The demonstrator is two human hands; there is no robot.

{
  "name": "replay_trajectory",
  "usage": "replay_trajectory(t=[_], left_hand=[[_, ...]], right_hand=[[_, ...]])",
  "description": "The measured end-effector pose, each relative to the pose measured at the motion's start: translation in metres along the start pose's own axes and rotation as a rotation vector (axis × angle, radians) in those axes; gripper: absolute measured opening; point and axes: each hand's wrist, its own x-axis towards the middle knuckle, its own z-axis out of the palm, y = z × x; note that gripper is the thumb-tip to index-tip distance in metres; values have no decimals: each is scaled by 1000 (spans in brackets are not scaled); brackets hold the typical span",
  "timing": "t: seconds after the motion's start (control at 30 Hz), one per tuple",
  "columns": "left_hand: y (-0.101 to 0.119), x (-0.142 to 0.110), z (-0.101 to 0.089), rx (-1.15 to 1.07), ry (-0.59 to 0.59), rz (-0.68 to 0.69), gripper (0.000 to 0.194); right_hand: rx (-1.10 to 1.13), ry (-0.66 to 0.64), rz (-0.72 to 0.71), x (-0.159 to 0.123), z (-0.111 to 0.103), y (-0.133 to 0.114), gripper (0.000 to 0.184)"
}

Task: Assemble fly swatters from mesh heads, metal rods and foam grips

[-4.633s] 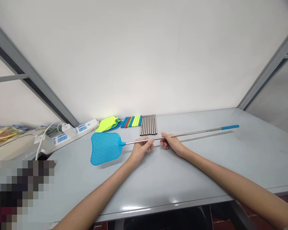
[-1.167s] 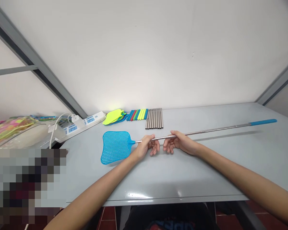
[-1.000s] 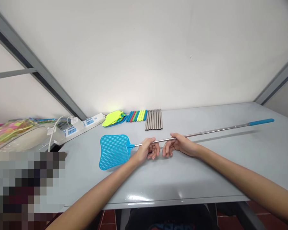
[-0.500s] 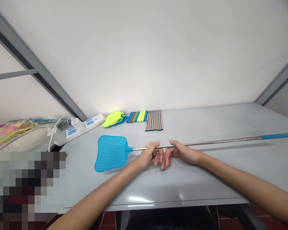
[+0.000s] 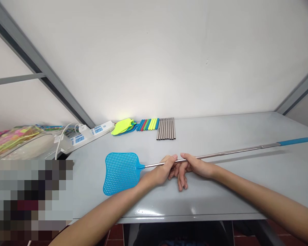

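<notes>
Grey worktop point(image 5: 246, 181) against white wall point(image 5: 154, 58). Fly swatter point(image 5: 122, 168) lies across centre, left hand point(image 5: 162, 171) and right hand point(image 5: 195, 166) closed on its rod. Corner at 8 o'clock pixelated.

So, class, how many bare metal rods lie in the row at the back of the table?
8, as far as I can count: the metal rods lie side by side, right of the coloured grips.

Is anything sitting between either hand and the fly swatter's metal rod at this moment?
Nothing visible does. The left hand and right hand both already grip the fly swatter's rod directly, side by side. The metal tubes lie farther back on the table, apart from it.
</notes>
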Motion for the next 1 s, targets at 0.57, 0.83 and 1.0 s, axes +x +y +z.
replay_trajectory(t=[0.57,0.83,1.0], left_hand=[[4,19,-4,95,-74,131,57],[-3,25,-6,-96,-17,108,56],[-1,26,-9,-260,89,115,57]], right_hand=[[54,138,-43,3,0,-4,67],[67,190,-47,8,-3,0,61],[91,207,-63,7,-7,-1,58]])
